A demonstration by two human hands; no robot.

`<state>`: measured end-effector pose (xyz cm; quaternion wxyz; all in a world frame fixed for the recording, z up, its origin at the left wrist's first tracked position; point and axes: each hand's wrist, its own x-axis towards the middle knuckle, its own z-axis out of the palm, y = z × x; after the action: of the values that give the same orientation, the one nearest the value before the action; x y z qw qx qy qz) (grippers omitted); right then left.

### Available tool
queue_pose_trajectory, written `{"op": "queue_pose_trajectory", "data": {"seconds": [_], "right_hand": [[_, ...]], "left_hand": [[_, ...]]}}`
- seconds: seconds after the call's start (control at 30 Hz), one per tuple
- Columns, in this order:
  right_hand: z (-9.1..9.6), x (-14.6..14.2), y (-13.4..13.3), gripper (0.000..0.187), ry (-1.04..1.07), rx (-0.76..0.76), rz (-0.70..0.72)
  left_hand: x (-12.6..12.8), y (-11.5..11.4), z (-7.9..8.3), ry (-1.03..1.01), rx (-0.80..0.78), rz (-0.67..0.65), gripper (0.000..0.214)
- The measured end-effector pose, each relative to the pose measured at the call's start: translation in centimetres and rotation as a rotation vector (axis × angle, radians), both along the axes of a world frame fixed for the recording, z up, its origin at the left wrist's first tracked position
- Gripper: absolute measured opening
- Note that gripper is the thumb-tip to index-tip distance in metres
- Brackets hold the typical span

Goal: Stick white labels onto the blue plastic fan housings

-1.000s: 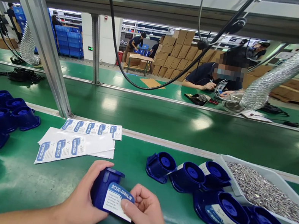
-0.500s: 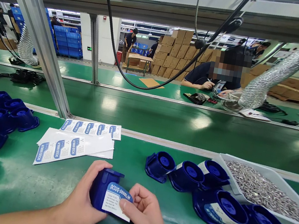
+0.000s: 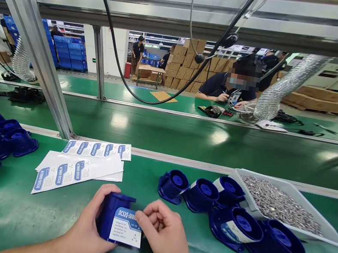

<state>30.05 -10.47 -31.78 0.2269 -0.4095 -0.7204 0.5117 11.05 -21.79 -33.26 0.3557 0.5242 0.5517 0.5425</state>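
Presently, my left hand point(image 3: 85, 223) clasps the blue plastic housing point(image 3: 108, 215). My right hand point(image 3: 166, 236), curled, thumbs the label point(image 3: 125, 229) on its left; pinching I cannot confirm.

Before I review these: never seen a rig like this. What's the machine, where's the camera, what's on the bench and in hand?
There's no machine gripping anything: these are a person's own bare hands. Every picture comes from one camera worn on the head, looking forward and down.

The left hand holds a dark blue plastic housing. On it is a printed label; the right hand has its thumb over the label's upper right corner.

On the green bench lie label sheets, more blue housings to the left and right, and a white tray of what look like metal screws. Across the way, a co-worker leans over another bench.
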Motion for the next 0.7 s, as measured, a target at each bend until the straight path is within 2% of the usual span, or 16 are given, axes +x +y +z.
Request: {"op": "queue_pose_trajectory", "data": {"seconds": [0.03, 0.1, 0.2, 0.27, 0.37, 0.5, 0.7], "right_hand": [[0.2, 0.1, 0.2, 0.057, 0.016, -0.002, -0.002], [0.5, 0.2, 0.3, 0.06, 0.101, -0.098, 0.029], [1.0, 0.0, -0.4, 0.069, 0.218, -0.263, 0.115], [1.2, -0.3, -0.9, 0.07, 0.259, -0.303, 0.139], [1.2, -0.8, -1.5, 0.064, 0.315, -0.325, 0.118], [1.1, -1.2, -1.9, 0.062, 0.335, -0.366, 0.07], [1.2, -0.9, -2.7, 0.074, 0.228, -0.251, 0.073]], "left_hand": [[0.0, 0.0, 0.0, 0.007, 0.002, 0.002, 0.087], [0.1, 0.0, -0.1, 0.067, 0.034, 0.012, 0.086], [0.4, 0.0, -0.1, 0.211, 0.133, 0.014, 0.08], [0.6, 0.1, -0.2, 0.294, 0.199, 0.013, 0.075], [0.8, 0.1, -0.1, 0.384, 0.251, 0.009, 0.071], [1.0, 0.2, 0.4, 0.433, 0.234, 0.026, 0.069], [1.0, 0.4, 1.4, 0.418, 0.24, 0.02, 0.066]]}}
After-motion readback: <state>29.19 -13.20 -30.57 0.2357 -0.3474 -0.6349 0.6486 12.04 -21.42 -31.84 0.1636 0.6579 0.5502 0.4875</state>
